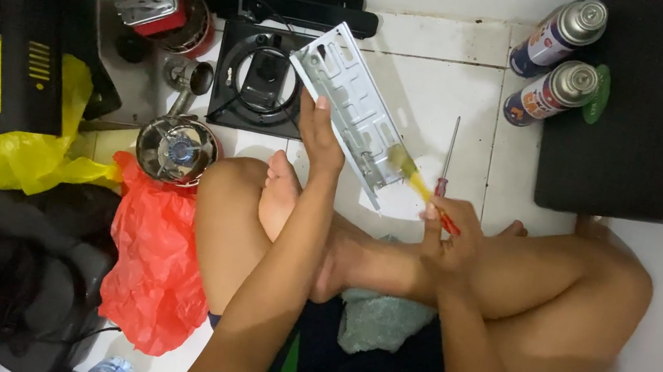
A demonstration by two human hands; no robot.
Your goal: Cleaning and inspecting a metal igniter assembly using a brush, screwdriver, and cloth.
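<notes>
— Between the two hands, what's being worked on?

— A perforated grey metal plate (351, 112). The left hand (318, 131) grips its lower edge, thumb on the face, tilting it up over the tiled floor (432, 77). The right hand (451, 239) is closed around a small brush (420, 188) with a yellow and red handle, bristles touching the plate near its lower end.

— How far along does it look?

— Hard to judge; the brush sits at one end only, so I'd guess most of the plate is left to brush.

— And the arms?

— Both reach forward over crossed legs, left forearm straight up to the plate, right wrist bent inward.

— Anything nearby?

— Just past the right hand lies a screwdriver (447, 157); beyond the left, a black stove body (262, 78); farther right, two gas canisters (558, 58).
</notes>
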